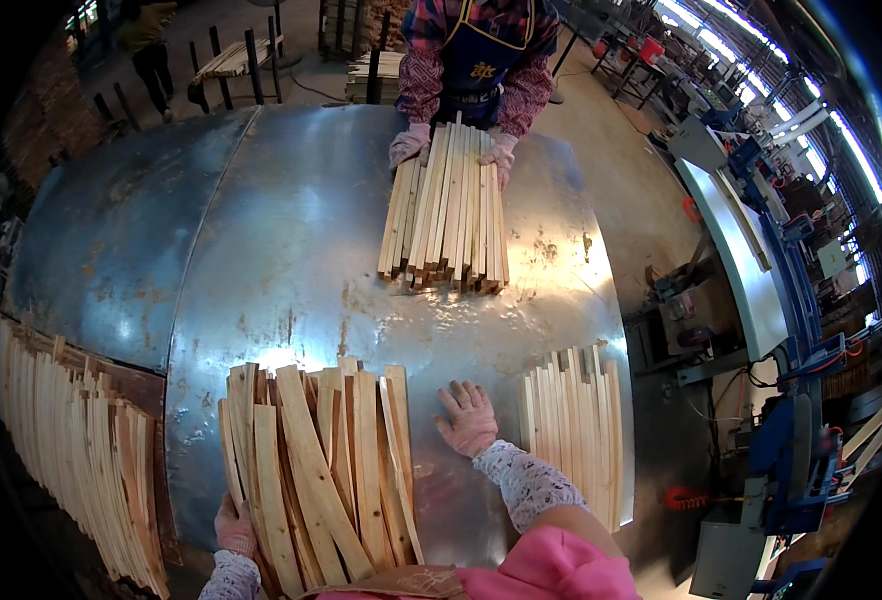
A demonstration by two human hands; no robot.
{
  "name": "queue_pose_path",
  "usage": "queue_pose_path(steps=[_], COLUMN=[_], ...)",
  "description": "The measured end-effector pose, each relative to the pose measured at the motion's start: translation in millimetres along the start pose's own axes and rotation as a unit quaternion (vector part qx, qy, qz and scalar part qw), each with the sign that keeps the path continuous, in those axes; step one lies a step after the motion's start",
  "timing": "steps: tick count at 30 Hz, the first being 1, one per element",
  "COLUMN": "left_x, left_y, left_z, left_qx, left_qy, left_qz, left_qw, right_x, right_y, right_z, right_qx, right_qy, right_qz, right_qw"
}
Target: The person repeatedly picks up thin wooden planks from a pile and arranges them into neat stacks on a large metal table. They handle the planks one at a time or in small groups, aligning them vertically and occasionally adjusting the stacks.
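Note:
A loose pile of wooden strips lies in front of me on the metal-topped table, some strips crossing others at a slant. At the pile's lower left edge, my left hand in a pinkish glove is closed against the outer strips, its fingers partly hidden. My right hand, also gloved, is open with fingers spread over the metal. It holds nothing and sits between the loose pile and a neater row of strips at the right.
Across the table a co-worker's gloved hands hold a bundle of strips. A large stack of strips stands at the far left. Blue machinery and a pale worktable line the right side. Another person is in the background.

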State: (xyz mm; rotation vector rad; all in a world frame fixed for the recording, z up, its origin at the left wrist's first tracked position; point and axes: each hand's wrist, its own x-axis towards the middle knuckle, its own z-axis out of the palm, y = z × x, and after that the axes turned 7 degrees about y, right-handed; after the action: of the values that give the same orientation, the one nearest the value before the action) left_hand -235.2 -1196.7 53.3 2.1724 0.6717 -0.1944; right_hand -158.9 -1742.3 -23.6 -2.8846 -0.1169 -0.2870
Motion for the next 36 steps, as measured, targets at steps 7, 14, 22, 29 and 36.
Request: queue_pose_path(steps=[7,14,22,29,36], left_x=[8.4,13.0,13.4,13.7,23.9], left_y=[16.5,-14.2,-25.7,-15.3,-44.0], left_z=[-8.9,6.0,10.9,10.6,15.7], left_qx=[0.050,0.045,0.006,-0.033,-0.065], left_qy=[-0.041,-0.028,-0.006,-0.010,-0.009], left_qz=[0.022,0.048,0.038,0.002,-0.004], left_qw=[0.998,0.997,0.999,0.999,0.998], right_x=[1.7,-2.6,-0.7,0.2,0.0], right_y=[0.1,2.0,-0.2,-1.0,0.4], right_z=[-4.4,-2.5,-0.8,-5.2,-7.5], right_qx=[0.007,0.003,0.002,0.013,0.018], right_qy=[0.004,0.019,0.008,0.014,0.017], right_qz=[0.004,0.001,0.005,0.004,0.003], right_qw=[1.000,1.000,1.000,1.000,1.000])
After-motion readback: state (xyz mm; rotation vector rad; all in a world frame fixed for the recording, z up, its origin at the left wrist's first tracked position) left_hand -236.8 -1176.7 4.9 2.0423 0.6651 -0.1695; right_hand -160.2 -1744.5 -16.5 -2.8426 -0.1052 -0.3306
